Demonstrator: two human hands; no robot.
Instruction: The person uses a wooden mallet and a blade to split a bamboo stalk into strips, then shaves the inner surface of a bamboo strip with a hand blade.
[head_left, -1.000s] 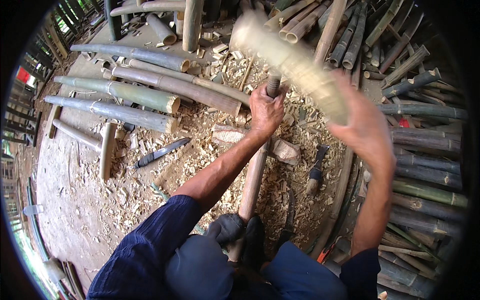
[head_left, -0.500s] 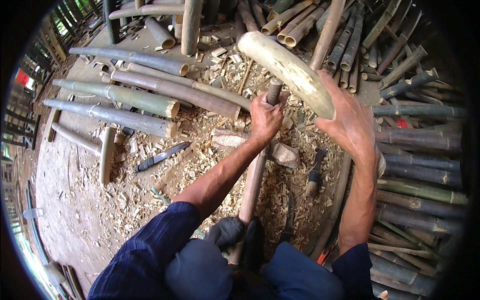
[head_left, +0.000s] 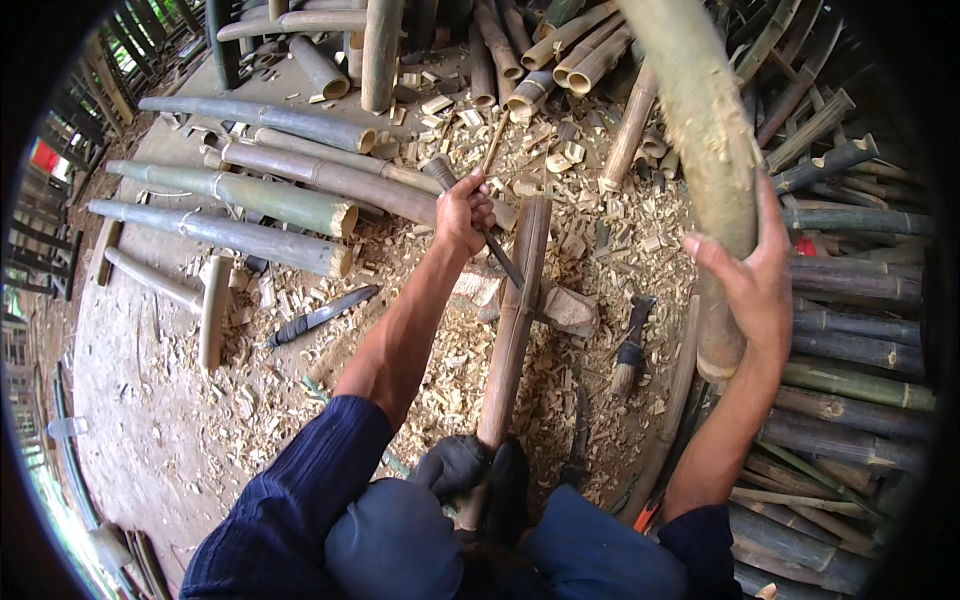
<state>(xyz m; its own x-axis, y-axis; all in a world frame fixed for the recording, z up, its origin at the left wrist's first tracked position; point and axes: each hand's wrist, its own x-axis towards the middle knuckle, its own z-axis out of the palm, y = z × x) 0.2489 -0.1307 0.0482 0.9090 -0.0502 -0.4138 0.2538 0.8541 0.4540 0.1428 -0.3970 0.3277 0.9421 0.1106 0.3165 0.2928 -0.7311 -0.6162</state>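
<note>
My left hand [head_left: 464,214] is closed around a chisel [head_left: 507,264] with a dark wrapped or ringed handle. Its narrow metal blade slants down to the right, and the tip meets the side of a brown bamboo pole [head_left: 510,345]. That pole runs from between my dark-shod feet [head_left: 452,466] up over a rough wood block [head_left: 570,311]. Raised on the right, a thick, pale, scuffed bamboo club [head_left: 715,150] is gripped by my right hand [head_left: 750,290] near its lower end. The club's far end leaves the picture at the top.
A knife [head_left: 320,314] with a wrapped handle lies at left among wood chips [head_left: 420,370]. Another wrapped-handled blade [head_left: 632,345] lies right of the block. Thick bamboo poles [head_left: 230,195] rest at the far left; stacked bamboo [head_left: 850,350] lines the right side.
The chisel went from nearly upright to slanted, with my left hand shifting left and the pole's upper end now in sight. My right hand moved right and lower, swinging the club more upright.
</note>
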